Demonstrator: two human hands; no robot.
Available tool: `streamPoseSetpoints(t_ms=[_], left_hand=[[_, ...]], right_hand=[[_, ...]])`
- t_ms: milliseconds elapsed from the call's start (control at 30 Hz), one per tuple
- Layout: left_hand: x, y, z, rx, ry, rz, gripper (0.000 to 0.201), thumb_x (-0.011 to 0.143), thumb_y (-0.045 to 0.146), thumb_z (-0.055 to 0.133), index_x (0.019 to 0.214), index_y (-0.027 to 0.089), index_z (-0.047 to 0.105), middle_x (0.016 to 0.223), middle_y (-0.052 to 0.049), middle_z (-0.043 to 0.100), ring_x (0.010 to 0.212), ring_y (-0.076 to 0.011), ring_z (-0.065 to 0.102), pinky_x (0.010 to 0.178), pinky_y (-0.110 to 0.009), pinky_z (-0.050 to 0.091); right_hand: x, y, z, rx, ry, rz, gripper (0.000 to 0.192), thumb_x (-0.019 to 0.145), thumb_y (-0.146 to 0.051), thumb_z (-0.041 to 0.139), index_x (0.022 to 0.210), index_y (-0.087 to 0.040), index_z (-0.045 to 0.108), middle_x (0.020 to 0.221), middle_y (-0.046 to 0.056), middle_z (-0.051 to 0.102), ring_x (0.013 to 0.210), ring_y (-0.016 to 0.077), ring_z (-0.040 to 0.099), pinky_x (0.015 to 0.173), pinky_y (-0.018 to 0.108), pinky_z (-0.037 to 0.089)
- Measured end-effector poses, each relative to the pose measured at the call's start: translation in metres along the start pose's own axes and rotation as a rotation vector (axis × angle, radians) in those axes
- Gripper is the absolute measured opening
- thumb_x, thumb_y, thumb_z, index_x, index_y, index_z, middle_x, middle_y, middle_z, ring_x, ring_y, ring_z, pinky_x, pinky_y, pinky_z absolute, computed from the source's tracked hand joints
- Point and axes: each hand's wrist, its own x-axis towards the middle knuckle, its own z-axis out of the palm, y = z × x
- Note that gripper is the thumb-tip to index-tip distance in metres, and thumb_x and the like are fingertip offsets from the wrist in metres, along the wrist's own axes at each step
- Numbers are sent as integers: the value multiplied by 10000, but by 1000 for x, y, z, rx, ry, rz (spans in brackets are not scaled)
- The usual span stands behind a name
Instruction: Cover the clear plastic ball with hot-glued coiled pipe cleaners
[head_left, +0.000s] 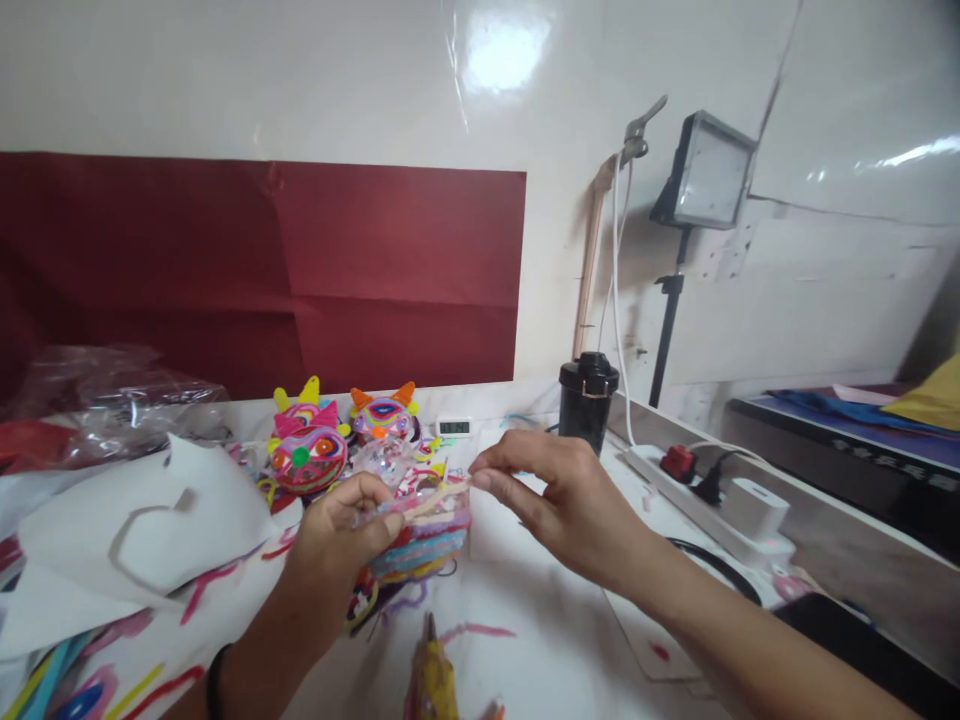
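Note:
My left hand (339, 535) grips a flat clear packet of colourful craft pieces (427, 530) at its left end, just above the white table. My right hand (551, 500) pinches the packet's upper right corner between thumb and forefinger. Behind the packet stand two finished colourful monster-face crafts (309, 450) with horns, and a second one (384, 415) to their right. A yellow glue gun tip (433, 680) lies on the table below my hands.
White paper scraps (150, 520) and crumpled clear plastic (112, 400) lie at the left. A small digital clock (454, 427), a black cup (589, 395), a white power strip (705, 495) with plugs and a lamp on a stand (705, 175) are at the right. Dark red paper (262, 270) covers the wall.

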Motion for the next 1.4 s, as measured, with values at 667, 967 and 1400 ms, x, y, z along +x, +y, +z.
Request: streamPoseSetpoints(t_ms=[667, 967, 1400], left_hand=[[-1, 5, 4, -165, -28, -92, 251, 509, 200, 797, 586, 179, 559, 484, 6, 670, 436, -140, 610, 441, -215, 490], [-1, 4, 6, -184, -17, -101, 267, 489, 179, 794, 579, 185, 543, 457, 20, 643, 406, -134, 586, 412, -208, 470], [0, -4, -2, -247, -97, -96, 202, 593, 186, 755, 651, 192, 562, 539, 8, 666, 489, -175, 622, 496, -290, 523]], right_hand=[[-2, 4, 3, 124, -221, 345, 195, 843, -245, 598, 674, -156, 637, 598, -30, 566, 569, 100, 442, 522, 221, 326], [-1, 11, 6, 195, -255, 395, 196, 832, -277, 597, 705, -140, 655, 590, -24, 555, 551, 101, 442, 512, 224, 332], [1, 14, 12, 532, -243, 584, 223, 723, -258, 684, 589, -156, 538, 530, -67, 428, 488, 66, 314, 456, 214, 238]])
